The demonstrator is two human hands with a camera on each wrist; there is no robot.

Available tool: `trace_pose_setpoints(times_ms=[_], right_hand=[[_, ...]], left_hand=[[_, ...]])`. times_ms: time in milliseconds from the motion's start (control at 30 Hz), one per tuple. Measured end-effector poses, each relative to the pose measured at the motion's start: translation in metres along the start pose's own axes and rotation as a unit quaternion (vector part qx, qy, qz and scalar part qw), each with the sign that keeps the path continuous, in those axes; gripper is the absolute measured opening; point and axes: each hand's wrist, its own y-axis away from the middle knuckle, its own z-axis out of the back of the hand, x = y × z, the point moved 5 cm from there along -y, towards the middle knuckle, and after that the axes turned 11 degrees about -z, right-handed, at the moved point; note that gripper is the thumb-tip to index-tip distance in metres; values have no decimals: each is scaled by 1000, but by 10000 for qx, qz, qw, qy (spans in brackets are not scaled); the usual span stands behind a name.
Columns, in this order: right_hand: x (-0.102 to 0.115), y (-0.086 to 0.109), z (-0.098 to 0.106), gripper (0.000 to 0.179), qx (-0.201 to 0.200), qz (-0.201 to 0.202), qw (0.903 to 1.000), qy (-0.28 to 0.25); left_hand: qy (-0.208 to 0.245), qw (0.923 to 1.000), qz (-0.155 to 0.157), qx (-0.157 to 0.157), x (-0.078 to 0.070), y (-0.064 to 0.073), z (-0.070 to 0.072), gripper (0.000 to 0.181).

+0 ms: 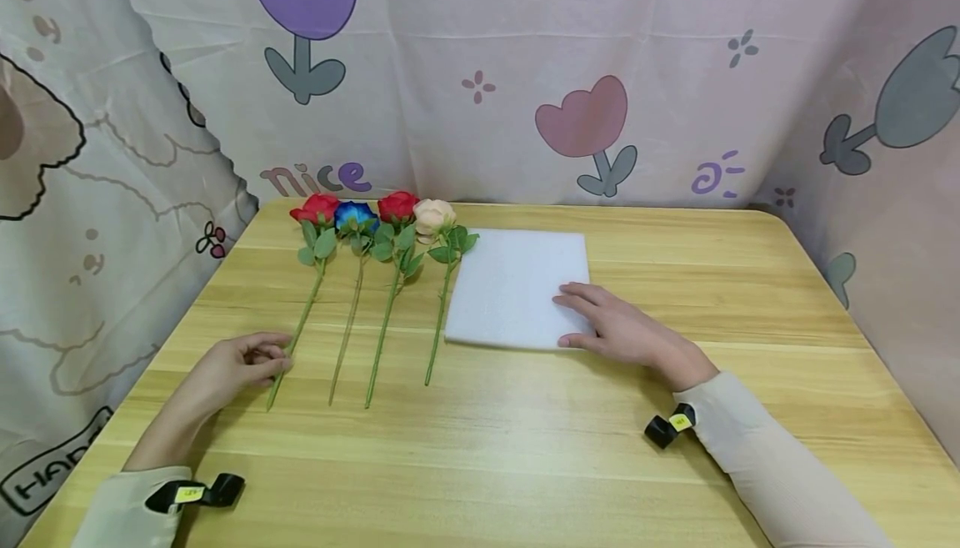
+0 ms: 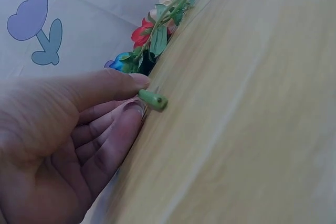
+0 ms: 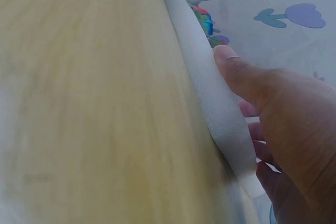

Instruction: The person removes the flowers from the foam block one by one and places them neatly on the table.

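Note:
Four-stem row aside, the leftmost red rose (image 1: 316,209) lies on the table with its green stem between the thumb and fingertips of my left hand (image 1: 243,364). In the left wrist view, the cut end of that stem (image 2: 153,99) pokes out past the pinching thumb. Beside it lie a blue rose (image 1: 356,218), another red rose (image 1: 397,207) and a cream rose (image 1: 435,218). My right hand (image 1: 618,327) rests on the right edge of a white foam sheet (image 1: 517,285), fingers spread and fairly straight. The cream rose's leaves touch the sheet's left edge.
The light wooden table (image 1: 487,448) reaches to a patterned curtain (image 1: 465,131) at the back and sides. Each sleeve carries a small black wrist camera, the left camera (image 1: 222,490) and the right camera (image 1: 662,431).

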Motion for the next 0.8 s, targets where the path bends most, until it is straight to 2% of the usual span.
trace_pose_setpoints(times_ms=[367, 800], right_hand=[[2, 1, 2, 71, 56, -36, 10000, -41], [2, 1, 1, 72, 106, -86, 9999, -38]], left_hand=[[252, 9996, 32, 92, 4, 1, 3, 57], [367, 9988, -326, -26, 1, 2, 2, 47]])
